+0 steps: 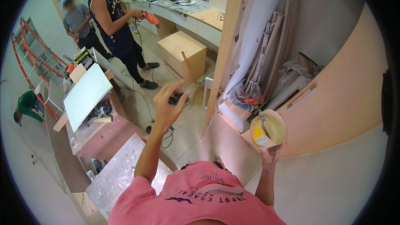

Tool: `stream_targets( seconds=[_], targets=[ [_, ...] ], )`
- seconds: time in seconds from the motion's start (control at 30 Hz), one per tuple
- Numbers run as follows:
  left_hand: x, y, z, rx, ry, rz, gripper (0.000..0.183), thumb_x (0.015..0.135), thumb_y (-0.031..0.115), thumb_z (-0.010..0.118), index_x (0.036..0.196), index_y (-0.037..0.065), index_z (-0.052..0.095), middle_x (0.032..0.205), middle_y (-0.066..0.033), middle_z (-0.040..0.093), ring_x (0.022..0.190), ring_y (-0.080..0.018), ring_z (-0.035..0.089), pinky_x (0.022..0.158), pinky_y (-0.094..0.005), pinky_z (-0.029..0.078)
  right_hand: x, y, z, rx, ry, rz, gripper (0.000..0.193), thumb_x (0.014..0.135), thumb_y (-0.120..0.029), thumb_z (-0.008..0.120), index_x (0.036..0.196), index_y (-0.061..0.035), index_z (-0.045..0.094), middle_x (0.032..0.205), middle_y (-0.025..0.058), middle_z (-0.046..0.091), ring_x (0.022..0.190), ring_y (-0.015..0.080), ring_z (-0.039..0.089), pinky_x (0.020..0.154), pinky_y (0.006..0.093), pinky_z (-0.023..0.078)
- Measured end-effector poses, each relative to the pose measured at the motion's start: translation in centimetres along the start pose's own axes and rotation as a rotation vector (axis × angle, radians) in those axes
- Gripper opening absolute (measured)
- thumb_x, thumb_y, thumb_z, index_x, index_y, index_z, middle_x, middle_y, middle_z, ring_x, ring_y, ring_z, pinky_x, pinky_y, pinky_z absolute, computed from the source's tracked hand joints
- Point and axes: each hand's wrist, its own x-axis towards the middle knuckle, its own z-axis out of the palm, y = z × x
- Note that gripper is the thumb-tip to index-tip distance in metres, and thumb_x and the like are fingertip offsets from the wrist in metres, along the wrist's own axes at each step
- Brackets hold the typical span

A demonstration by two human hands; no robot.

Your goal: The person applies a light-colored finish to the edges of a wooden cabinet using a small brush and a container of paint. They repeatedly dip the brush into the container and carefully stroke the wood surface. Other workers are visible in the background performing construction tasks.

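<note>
While left fingers (172,87) half-curl, right fingers (265,154) grip a tub (260,135).

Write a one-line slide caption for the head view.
Head view: right hand holds a tub of pale paste, left hand raised, while a co-worker grips an orange power tool.
</note>
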Motion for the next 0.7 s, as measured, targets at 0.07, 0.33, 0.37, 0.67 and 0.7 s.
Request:
stream_targets(
  seconds=[0.07, 0.33, 0.37, 0.67, 0.7],
  targets=[
    [-2.4, -1.2, -0.4, -0.075, -0.061, -0.166, 0.032, 0.076, -0.002, 0.077, 0.107, 0.001, 0.069, 0.102, -0.0120, 0.068, 0.082, -0.0167, 0.065, 0.071, -0.0295, 0.051, 0.2, -0.1, 0.6, 0.033, -0.013, -0.005, 0.111, 0.068, -0.058, 0.084, 0.144, 0.0081, 0.038, 0.135, 0.0167, 0.052, 0.124, 0.0245, 0.054, 0.104, 0.0369, 0.043],
    [8.0, 6.9, 1.3, -0.182, 0.254, 0.403, 0.022, 0.078, -0.008, 0.073, 0.097, 0.003, 0.070, 0.101, -0.0117, 0.066, 0.086, -0.0219, 0.066, 0.075, -0.0302, 0.052, 1.2, -0.3, 2.6, 0.138, -0.157, 0.017, 0.108, 0.067, -0.036, 0.088, 0.147, 0.0094, 0.031, 0.139, 0.0172, 0.050, 0.130, 0.0259, 0.050, 0.112, 0.0393, 0.036],
    [9.8, 7.9, 1.7, -0.147, 0.289, 0.455, 0.022, 0.079, -0.007, 0.073, 0.098, 0.004, 0.071, 0.103, -0.0116, 0.066, 0.087, -0.0221, 0.066, 0.076, -0.0307, 0.053, 1.1, -0.3, 2.8, 0.156, -0.161, 0.009, 0.108, 0.067, -0.035, 0.088, 0.147, 0.0094, 0.031, 0.139, 0.0171, 0.050, 0.130, 0.0261, 0.050, 0.112, 0.0396, 0.036],
    [14.0, 8.2, 4.0, -0.092, 0.233, 0.531, 0.027, 0.083, 0.000, 0.073, 0.109, 0.007, 0.073, 0.111, -0.0094, 0.063, 0.089, -0.0201, 0.067, 0.077, -0.0315, 0.057, 0.2, 0.5, 1.2, 0.029, -0.042, 0.024, 0.111, 0.067, -0.054, 0.084, 0.145, 0.0086, 0.036, 0.136, 0.0172, 0.052, 0.125, 0.0258, 0.053, 0.105, 0.0383, 0.042],
    [14.0, 8.3, 4.3, -0.090, 0.240, 0.531, 0.028, 0.084, 0.001, 0.073, 0.110, 0.007, 0.073, 0.111, -0.0093, 0.062, 0.088, -0.0199, 0.067, 0.077, -0.0313, 0.057, 0.4, 0.5, 1.1, 0.029, -0.038, 0.019, 0.111, 0.067, -0.054, 0.084, 0.145, 0.0086, 0.036, 0.136, 0.0172, 0.052, 0.125, 0.0259, 0.053, 0.105, 0.0384, 0.042]
  ],
)
